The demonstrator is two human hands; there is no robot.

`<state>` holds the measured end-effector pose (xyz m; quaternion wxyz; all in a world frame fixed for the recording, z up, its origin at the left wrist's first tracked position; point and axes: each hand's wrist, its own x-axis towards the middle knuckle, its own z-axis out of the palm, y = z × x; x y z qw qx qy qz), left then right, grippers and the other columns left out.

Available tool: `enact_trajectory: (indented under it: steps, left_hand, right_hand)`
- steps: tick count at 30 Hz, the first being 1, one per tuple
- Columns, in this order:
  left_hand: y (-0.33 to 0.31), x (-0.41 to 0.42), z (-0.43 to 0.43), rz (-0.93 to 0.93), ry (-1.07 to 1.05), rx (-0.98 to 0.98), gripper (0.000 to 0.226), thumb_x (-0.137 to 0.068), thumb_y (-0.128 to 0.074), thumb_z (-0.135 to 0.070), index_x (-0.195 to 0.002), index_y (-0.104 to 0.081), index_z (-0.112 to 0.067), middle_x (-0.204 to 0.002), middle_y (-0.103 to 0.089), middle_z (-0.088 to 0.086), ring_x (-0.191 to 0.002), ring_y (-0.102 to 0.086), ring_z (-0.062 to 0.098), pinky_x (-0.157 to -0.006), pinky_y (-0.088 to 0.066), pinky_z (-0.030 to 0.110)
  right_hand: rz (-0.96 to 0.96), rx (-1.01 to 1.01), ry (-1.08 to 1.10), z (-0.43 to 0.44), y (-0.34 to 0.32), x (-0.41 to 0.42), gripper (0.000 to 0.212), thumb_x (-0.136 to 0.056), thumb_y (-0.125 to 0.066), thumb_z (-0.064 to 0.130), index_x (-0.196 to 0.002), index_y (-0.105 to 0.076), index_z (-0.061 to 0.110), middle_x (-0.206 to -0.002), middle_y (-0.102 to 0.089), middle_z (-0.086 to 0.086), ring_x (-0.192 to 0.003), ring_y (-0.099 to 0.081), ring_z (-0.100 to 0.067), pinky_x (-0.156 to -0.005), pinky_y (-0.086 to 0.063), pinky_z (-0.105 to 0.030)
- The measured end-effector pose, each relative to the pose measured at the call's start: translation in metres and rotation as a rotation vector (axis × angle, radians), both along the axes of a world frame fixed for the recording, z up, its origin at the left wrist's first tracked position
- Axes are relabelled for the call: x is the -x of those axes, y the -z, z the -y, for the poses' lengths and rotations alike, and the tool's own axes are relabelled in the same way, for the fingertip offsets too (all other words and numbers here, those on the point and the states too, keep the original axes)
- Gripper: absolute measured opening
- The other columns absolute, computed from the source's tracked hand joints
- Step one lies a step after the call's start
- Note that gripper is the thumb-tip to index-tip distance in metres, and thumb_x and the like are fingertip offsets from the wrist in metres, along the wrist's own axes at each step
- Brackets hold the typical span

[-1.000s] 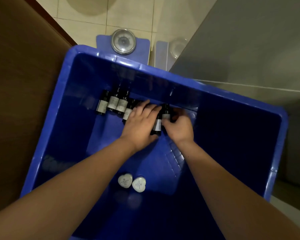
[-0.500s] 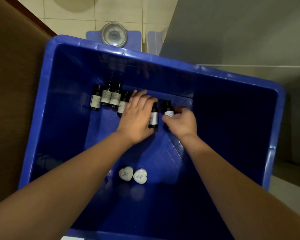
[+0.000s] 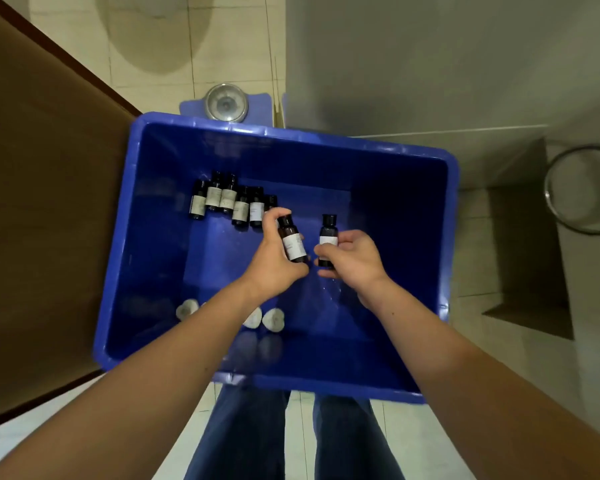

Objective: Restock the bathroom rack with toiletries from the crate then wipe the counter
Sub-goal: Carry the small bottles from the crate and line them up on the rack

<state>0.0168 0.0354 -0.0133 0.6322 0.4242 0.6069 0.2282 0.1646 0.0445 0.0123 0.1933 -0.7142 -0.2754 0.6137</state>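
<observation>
A deep blue crate stands on the floor in front of me. My left hand grips a small dark bottle with a white label, lifted above the crate's bottom. Beside it, my right hand holds a second dark bottle upright. Several more dark labelled bottles lie in a row at the crate's far side. White heart-shaped soaps lie near the crate's front, partly hidden by my left forearm.
A brown wooden door or panel runs along the left. A blue bathroom scale lies on the tiled floor behind the crate. A grey wall and a metal ring are at the right. My legs stand below the crate.
Both hands have come up from the row of bottles, each with one bottle in it. The camera has pulled back, so the crate looks smaller and my legs show.
</observation>
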Motion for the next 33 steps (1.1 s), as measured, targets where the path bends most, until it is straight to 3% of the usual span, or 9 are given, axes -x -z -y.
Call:
enact_trajectory:
  steps: [4,7,9,13,18,23,26,29,33]
  left_hand:
    - [-0.049,-0.019,0.016,0.053,-0.040,0.049,0.086,-0.076,-0.062,0.019,-0.125,-0.025,-0.042,-0.097,-0.049,0.005,-0.079,-0.062,0.023,-0.075,-0.056,0.045]
    - [-0.088,-0.034,0.026,0.102,-0.054,0.054,0.091,-0.076,-0.057,0.024,-0.128,-0.028,-0.045,-0.101,-0.049,0.005,-0.071,-0.060,0.013,-0.062,-0.055,0.028]
    - [-0.115,-0.045,0.031,0.117,-0.061,0.042,0.093,-0.076,-0.053,0.024,-0.130,-0.029,-0.047,-0.107,-0.049,0.007,-0.073,-0.057,0.014,-0.054,-0.050,0.021]
    - [-0.169,-0.073,0.042,0.127,-0.077,-0.018,0.091,-0.076,-0.047,0.020,-0.135,-0.030,-0.046,-0.108,-0.050,0.009,-0.078,-0.051,0.020,-0.059,-0.044,0.027]
    - [-0.223,-0.116,0.049,0.169,-0.117,-0.054,0.075,-0.085,-0.043,0.008,-0.142,-0.023,-0.037,-0.101,-0.055,0.006,-0.068,-0.051,0.015,-0.056,-0.044,0.026]
    - [-0.263,-0.158,0.052,0.126,-0.066,-0.052,0.035,-0.093,-0.041,-0.011,-0.128,-0.043,-0.018,-0.089,-0.060,0.004,-0.069,-0.055,0.015,-0.056,-0.044,0.027]
    - [-0.288,-0.183,0.054,0.131,-0.048,-0.095,0.018,-0.102,-0.035,-0.022,-0.112,-0.050,-0.024,-0.084,-0.061,0.002,-0.064,-0.054,0.012,-0.052,-0.042,0.025]
    - [-0.309,-0.206,0.054,0.133,-0.016,-0.149,0.021,-0.103,-0.035,-0.033,-0.098,-0.053,-0.023,-0.085,-0.063,0.002,-0.063,-0.058,0.010,-0.051,-0.046,0.023]
    - [-0.333,-0.235,0.049,0.233,0.078,-0.113,0.020,-0.102,-0.043,-0.034,-0.106,-0.052,-0.018,-0.095,-0.067,0.006,-0.073,-0.067,0.014,-0.060,-0.056,0.030]
  right_hand:
    - [0.007,-0.054,-0.001,0.020,-0.047,-0.015,0.026,-0.086,-0.066,0.005,-0.106,-0.048,0.004,-0.084,-0.062,-0.011,-0.068,-0.064,-0.016,-0.052,-0.055,-0.026]
    - [0.010,-0.089,0.037,0.032,-0.083,-0.031,0.031,-0.088,-0.063,0.005,-0.106,-0.038,0.009,-0.086,-0.055,-0.009,-0.064,-0.057,-0.015,-0.048,-0.052,-0.024]
    - [0.010,-0.115,0.031,0.040,-0.107,-0.043,0.030,-0.089,-0.062,0.007,-0.102,-0.036,0.011,-0.081,-0.052,-0.006,-0.060,-0.053,-0.014,-0.045,-0.048,-0.023]
    - [0.003,-0.160,0.015,0.055,-0.158,-0.071,0.026,-0.089,-0.060,0.007,-0.107,-0.042,0.010,-0.082,-0.054,-0.009,-0.059,-0.051,-0.015,-0.049,-0.043,-0.028]
    - [-0.023,-0.252,0.060,0.072,-0.218,-0.108,0.019,-0.091,-0.054,0.005,-0.109,-0.051,0.010,-0.074,-0.056,-0.001,-0.056,-0.049,-0.011,-0.048,-0.040,-0.024]
    - [-0.074,-0.337,0.163,0.087,-0.263,-0.151,0.012,-0.094,-0.055,0.012,-0.106,-0.056,0.013,-0.077,-0.057,-0.003,-0.060,-0.052,-0.012,-0.053,-0.041,-0.025]
    - [-0.103,-0.397,0.215,0.094,-0.285,-0.178,0.011,-0.096,-0.054,0.025,-0.104,-0.055,0.016,-0.079,-0.057,-0.003,-0.059,-0.053,-0.012,-0.053,-0.041,-0.025]
    - [-0.133,-0.434,0.281,0.099,-0.301,-0.203,0.018,-0.098,-0.050,0.035,-0.103,-0.054,0.018,-0.082,-0.057,-0.005,-0.060,-0.053,-0.013,-0.054,-0.042,-0.026]
    - [-0.154,-0.470,0.350,0.108,-0.317,-0.234,0.021,-0.098,-0.049,0.040,-0.102,-0.054,0.020,-0.084,-0.058,-0.006,-0.063,-0.056,-0.014,-0.056,-0.047,-0.027]
